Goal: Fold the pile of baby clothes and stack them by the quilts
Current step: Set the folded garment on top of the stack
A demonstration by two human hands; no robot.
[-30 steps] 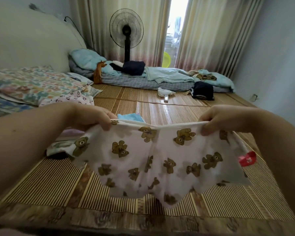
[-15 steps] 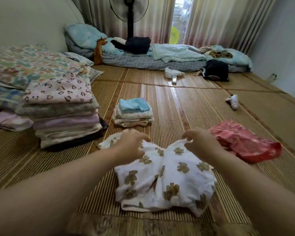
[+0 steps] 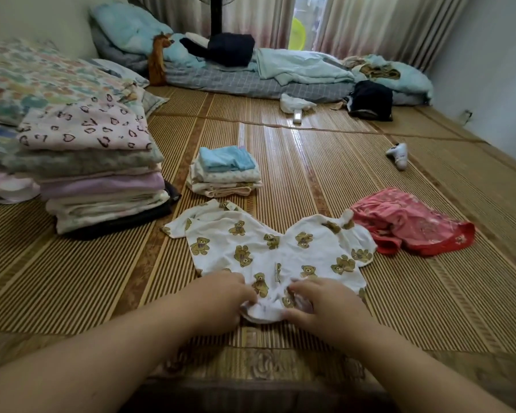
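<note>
Head view: left hand [image 3: 221,296] and right hand [image 3: 325,302] seem to pinch the top [image 3: 268,248] by its near hem; tug flat, then fold.

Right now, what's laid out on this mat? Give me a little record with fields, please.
Being folded: bear-print top, spread on the mat
Hands: left hand and right hand both grip the top's bunched near edge
Folded: small clothes stack, beside the quilts
Not yet folded: red garment, crumpled, right of the top
Stray: small white item, shoe or sock, farther right
</note>
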